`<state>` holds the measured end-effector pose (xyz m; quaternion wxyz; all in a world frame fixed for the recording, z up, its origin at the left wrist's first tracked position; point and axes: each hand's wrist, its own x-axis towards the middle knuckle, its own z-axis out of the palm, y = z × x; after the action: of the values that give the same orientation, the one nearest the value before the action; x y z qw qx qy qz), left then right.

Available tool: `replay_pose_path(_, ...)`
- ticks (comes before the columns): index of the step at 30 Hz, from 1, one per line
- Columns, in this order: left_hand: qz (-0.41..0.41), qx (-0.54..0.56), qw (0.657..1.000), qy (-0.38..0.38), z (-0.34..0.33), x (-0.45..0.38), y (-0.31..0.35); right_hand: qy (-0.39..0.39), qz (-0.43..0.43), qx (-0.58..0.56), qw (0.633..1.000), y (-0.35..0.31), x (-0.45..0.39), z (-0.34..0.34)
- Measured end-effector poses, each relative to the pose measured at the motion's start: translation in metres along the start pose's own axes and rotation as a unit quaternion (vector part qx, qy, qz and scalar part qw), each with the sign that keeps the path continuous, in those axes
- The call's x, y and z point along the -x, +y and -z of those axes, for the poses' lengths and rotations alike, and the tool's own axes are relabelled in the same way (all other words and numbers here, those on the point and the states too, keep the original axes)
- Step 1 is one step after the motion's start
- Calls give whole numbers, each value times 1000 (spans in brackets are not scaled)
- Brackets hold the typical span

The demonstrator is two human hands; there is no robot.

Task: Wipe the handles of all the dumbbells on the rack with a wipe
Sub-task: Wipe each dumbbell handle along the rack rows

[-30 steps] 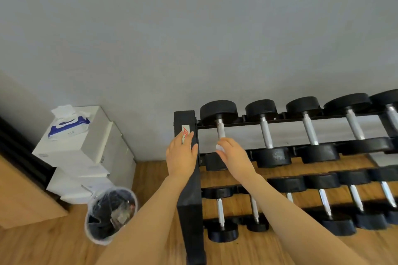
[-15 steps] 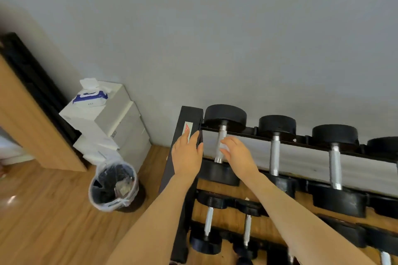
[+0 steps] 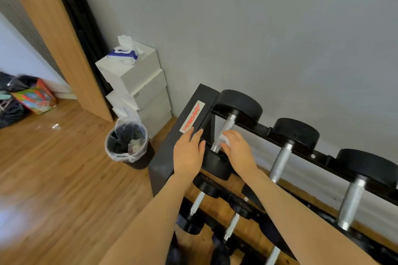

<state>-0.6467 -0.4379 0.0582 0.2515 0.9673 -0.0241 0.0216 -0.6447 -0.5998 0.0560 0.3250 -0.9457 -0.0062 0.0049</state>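
Note:
A black dumbbell rack (image 3: 168, 155) stands against the grey wall, with black dumbbells on its tiers. My left hand (image 3: 188, 154) lies flat on the rack's left end post, just below a white label with red letters. My right hand (image 3: 238, 153) is closed around the silver handle (image 3: 226, 129) of the leftmost top dumbbell (image 3: 241, 105), pressing a small white wipe (image 3: 226, 139) against it. Only a corner of the wipe shows between my fingers. Two more top-tier dumbbells, the nearer (image 3: 296, 133) and the farther (image 3: 366, 168), lie to the right.
A bin (image 3: 127, 143) lined with a clear bag stands on the wooden floor left of the rack. Behind it, stacked white boxes (image 3: 137, 84) carry a blue wipe pack (image 3: 123, 54). A wooden panel (image 3: 58, 34) leans at the left, with bags (image 3: 32, 94) beyond.
The view has swung left and tilted, bringing the floor, bin and wooden panel into sight. Both hands stay on the rack's left end; my right hand has slid along the first handle.

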Motion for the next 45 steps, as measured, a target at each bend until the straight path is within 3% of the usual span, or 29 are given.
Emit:
replay_pose_path(10,25,45,999,11,-37,-18,27,57,57,2,997,13,-38,-8)
replay_pose_path(13,33,35,999,20,-47,-17,27,66,89,55,992,17,-45,-12)
replay_pose_path(17,36,33,997,61,-55,-11,26,24,109,131,985,22,-57,-14)
replay_pose_path(21,59,44,994,76,-53,-9,28,92,132,124,979,34,-61,-20)
replay_pose_path(26,96,73,989,87,-49,-4,32,94,164,178,966,49,-67,-30)
replay_pose_path(32,109,67,989,81,-48,-3,34,126,149,122,973,50,-52,-27)
replay_pose_path(36,110,62,989,78,-48,-4,36,107,173,133,970,64,-59,-28)
replay_pose_path(41,117,64,988,77,-49,-4,34,136,84,12,987,62,-64,-29)
replay_pose_path(45,114,64,988,78,-48,-4,35,176,63,-1,982,68,-63,-34)
